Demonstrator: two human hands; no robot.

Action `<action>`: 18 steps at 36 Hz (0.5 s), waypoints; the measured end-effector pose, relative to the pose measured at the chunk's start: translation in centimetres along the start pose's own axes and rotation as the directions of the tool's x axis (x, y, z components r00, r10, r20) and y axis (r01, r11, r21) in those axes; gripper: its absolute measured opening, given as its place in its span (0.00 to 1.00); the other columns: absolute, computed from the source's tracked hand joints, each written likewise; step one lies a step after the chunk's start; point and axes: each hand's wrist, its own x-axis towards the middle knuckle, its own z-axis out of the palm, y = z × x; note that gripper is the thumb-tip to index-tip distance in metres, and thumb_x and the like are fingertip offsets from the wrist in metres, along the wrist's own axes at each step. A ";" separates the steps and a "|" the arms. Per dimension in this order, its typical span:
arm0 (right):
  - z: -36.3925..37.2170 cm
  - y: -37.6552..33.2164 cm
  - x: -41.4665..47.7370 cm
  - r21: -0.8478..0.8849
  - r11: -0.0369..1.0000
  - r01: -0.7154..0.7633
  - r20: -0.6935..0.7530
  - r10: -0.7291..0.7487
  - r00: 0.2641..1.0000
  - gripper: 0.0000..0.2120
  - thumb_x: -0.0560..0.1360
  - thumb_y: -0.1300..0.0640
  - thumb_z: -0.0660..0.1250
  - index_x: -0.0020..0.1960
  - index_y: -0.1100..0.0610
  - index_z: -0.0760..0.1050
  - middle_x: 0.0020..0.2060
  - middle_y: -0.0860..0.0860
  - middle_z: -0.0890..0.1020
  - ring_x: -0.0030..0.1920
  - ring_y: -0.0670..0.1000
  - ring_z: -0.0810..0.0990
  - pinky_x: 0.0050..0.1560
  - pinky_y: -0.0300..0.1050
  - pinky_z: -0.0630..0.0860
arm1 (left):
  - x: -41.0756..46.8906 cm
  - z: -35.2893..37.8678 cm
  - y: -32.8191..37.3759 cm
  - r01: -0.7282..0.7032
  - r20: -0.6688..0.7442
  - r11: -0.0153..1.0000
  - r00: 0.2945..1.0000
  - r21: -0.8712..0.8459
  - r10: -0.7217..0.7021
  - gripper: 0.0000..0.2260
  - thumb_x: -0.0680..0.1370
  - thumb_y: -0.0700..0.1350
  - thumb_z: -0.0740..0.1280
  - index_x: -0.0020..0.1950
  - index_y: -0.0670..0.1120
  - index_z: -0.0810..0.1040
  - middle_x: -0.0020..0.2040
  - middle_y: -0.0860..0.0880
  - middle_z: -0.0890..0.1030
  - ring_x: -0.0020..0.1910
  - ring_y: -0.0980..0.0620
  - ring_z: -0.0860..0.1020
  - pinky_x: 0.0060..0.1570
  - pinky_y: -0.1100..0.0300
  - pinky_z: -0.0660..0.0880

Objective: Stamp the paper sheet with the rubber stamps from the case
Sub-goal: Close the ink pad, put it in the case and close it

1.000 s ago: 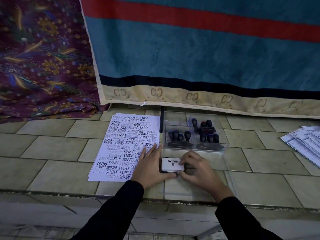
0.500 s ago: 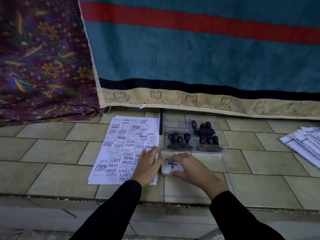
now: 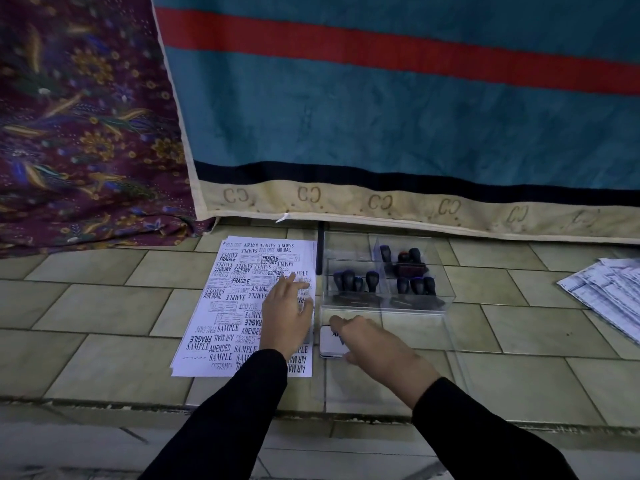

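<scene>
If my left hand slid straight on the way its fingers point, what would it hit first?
Likely nothing soon: the left hand would cross the paper sheet, then reach the blanket hem; the case sits just right.

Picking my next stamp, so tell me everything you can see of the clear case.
The clear case looks like transparent plastic, divided into compartments; dark-handled rubber stamps stand upright in three. It sits level on the tiled ledge, right of the paper sheet, behind the ink pad gripped by the right hand.
</scene>
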 end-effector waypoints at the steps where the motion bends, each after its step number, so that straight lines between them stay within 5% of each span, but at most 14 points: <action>1: 0.0 -0.1 0.0 -0.029 0.999 0.014 -0.009 -0.014 1.000 0.18 0.73 0.69 0.63 0.60 0.59 0.63 0.49 0.60 0.76 0.50 0.61 0.77 0.41 0.51 0.73 | -0.1 0.3 -0.2 -0.002 0.012 0.999 1.000 0.040 0.002 0.13 0.81 0.46 0.63 0.65 0.48 0.74 0.76 0.47 0.66 0.76 0.49 0.58 0.74 0.51 0.54; 9: -2.1 0.5 0.2 0.060 0.997 0.051 0.072 -0.056 0.996 0.21 0.71 0.61 0.69 0.62 0.58 0.66 0.54 0.57 0.78 0.49 0.56 0.77 0.39 0.44 0.72 | -0.5 1.1 -0.9 -0.052 0.045 0.983 0.998 0.177 0.045 0.14 0.81 0.48 0.59 0.66 0.50 0.72 0.77 0.50 0.62 0.78 0.52 0.53 0.77 0.49 0.44; 12: -4.5 1.6 0.5 0.240 0.969 0.063 -0.045 -0.053 0.998 0.20 0.69 0.56 0.72 0.59 0.56 0.71 0.54 0.53 0.81 0.47 0.50 0.79 0.44 0.43 0.77 | -0.7 1.2 -0.9 -0.079 0.048 0.974 0.996 0.213 0.070 0.15 0.79 0.46 0.62 0.66 0.49 0.72 0.76 0.49 0.65 0.77 0.51 0.58 0.76 0.47 0.47; 15: -7.4 3.6 2.3 0.283 0.956 0.076 -0.237 -0.008 0.972 0.19 0.69 0.56 0.73 0.57 0.54 0.73 0.51 0.53 0.82 0.37 0.39 0.76 0.39 0.32 0.71 | -0.8 1.2 -0.8 -0.069 0.041 0.968 0.997 0.240 0.061 0.15 0.79 0.47 0.61 0.66 0.48 0.73 0.76 0.49 0.66 0.76 0.51 0.60 0.76 0.47 0.48; 18: -9.5 6.2 5.5 0.339 0.941 0.011 -0.310 0.101 0.945 0.20 0.67 0.56 0.75 0.57 0.53 0.72 0.54 0.54 0.81 0.51 0.51 0.80 0.52 0.44 0.78 | -0.7 1.2 -0.7 -0.058 0.032 0.980 0.998 0.191 0.053 0.13 0.80 0.48 0.60 0.64 0.50 0.73 0.76 0.51 0.65 0.76 0.53 0.60 0.77 0.49 0.45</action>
